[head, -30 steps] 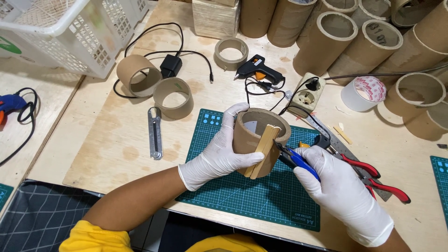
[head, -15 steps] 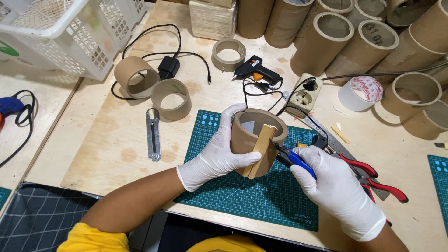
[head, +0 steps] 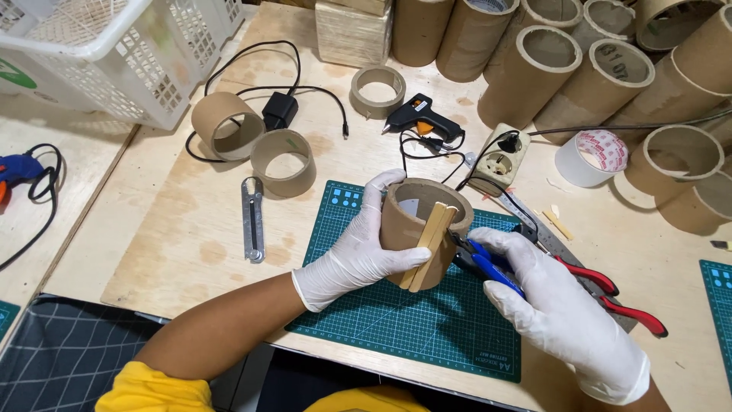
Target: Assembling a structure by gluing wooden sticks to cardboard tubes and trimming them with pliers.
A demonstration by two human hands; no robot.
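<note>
My left hand (head: 354,252), in a white glove, grips a short brown cardboard tube (head: 406,225) upright over a green cutting mat (head: 412,320). Two flat wooden sticks (head: 428,246) lie side by side against the tube's outer wall. My right hand (head: 560,309), also gloved, holds blue-handled pliers (head: 488,263) whose jaws meet the tube's right side beside the sticks.
Red-handled pliers (head: 618,294) lie right of the mat. A metal cutter (head: 252,219), two cardboard rings (head: 255,141), a black glue gun (head: 424,120), a power socket (head: 499,159), a tape roll (head: 591,156), a white basket (head: 114,53) and several tall tubes (head: 549,61) surround the work.
The view has shifted slightly. Both hands stay on the tube and the blue pliers, with the right hand edging a little closer to the tube.
</note>
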